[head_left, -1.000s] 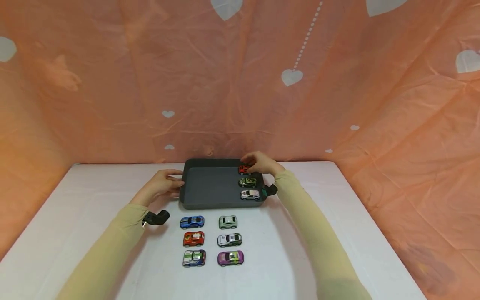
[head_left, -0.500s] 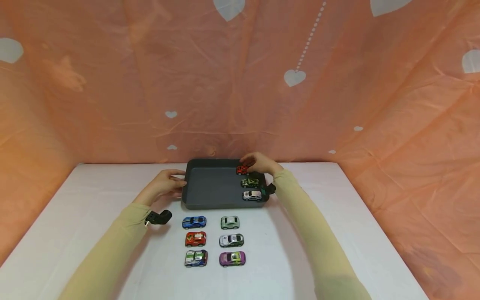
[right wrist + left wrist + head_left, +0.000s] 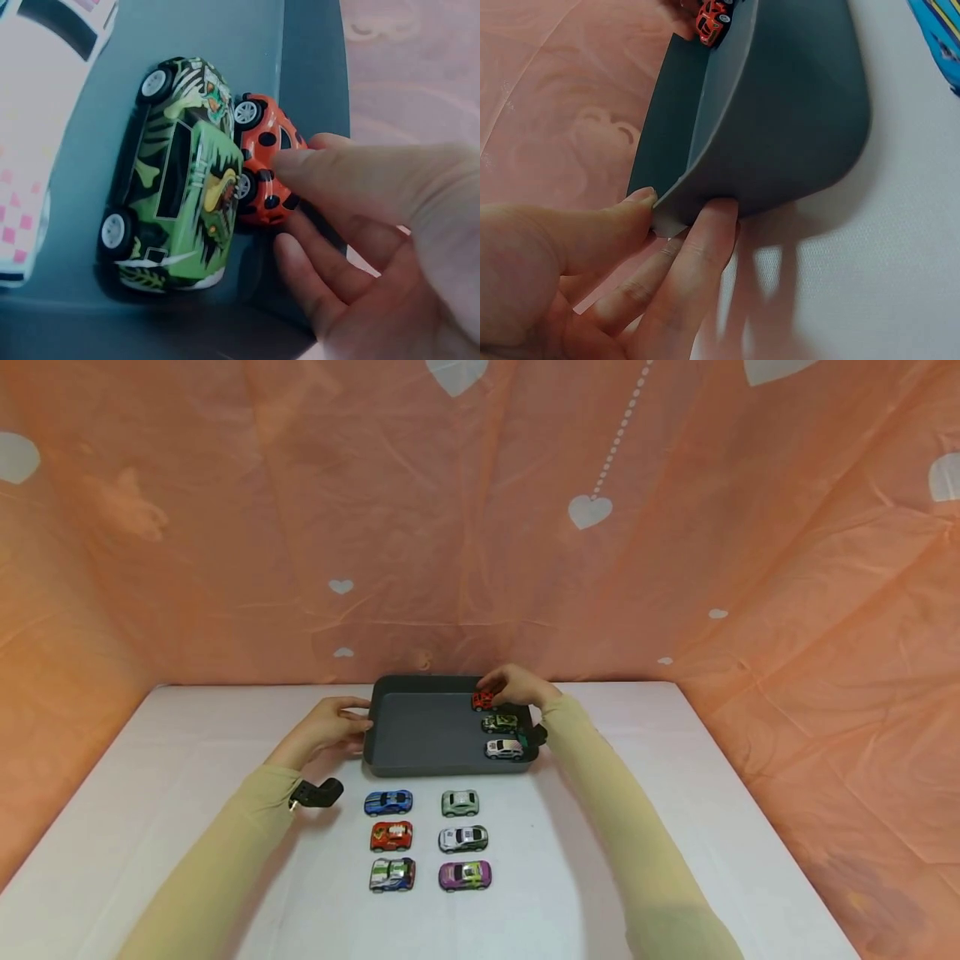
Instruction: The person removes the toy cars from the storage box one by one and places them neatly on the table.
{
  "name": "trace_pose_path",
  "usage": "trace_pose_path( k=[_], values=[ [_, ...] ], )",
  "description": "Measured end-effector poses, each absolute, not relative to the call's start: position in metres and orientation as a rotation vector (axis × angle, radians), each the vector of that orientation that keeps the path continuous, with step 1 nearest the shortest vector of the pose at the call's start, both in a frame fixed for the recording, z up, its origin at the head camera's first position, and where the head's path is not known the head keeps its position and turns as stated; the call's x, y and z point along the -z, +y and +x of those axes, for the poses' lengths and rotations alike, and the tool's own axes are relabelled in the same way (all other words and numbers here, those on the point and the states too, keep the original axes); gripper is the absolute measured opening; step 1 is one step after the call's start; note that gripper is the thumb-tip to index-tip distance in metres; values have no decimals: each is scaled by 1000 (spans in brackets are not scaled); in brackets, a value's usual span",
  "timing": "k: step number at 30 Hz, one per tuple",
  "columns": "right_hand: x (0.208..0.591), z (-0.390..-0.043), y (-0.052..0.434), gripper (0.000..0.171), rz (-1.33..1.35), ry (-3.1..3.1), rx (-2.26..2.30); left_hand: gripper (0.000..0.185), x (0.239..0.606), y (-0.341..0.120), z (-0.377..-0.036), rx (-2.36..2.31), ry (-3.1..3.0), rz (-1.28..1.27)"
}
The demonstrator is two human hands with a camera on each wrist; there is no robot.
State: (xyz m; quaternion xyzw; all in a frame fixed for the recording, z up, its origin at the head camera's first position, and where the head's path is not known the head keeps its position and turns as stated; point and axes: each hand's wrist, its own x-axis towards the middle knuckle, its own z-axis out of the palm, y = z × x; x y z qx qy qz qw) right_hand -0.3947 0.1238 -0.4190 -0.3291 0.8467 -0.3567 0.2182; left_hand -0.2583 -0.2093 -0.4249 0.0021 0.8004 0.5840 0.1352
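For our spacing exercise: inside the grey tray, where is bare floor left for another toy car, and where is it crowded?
The dark grey plastic tray is bare across its left and middle, toward the left hand. Crowded: its right wall, where the red spotted car held by the right hand, the green car and the white car line up.

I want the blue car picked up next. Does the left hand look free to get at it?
Probably not yet: the left hand grips the grey tray by its edge. The blue car lies uncovered on the table nearby, so letting go would free it.

Lighting's soft and even, kinda warm from the pink backdrop; shadows under the arms stay faint. Wrist shots go blurry up close; no glare.
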Motion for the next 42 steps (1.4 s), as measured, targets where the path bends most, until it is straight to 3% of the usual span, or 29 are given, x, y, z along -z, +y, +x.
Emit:
trace_pose_path(
  k=[8,13,42],
  values=[
    [387,-358,115,44,-845,2380,918,52,426,-210,-257,-1703,2302,19],
    [402,-368,117,46,-828,2403,911,52,426,-210,-257,-1697,2298,19],
    [405,-365,112,46,-836,2456,851,53,423,-213,-254,-1702,2274,1]
  ],
)
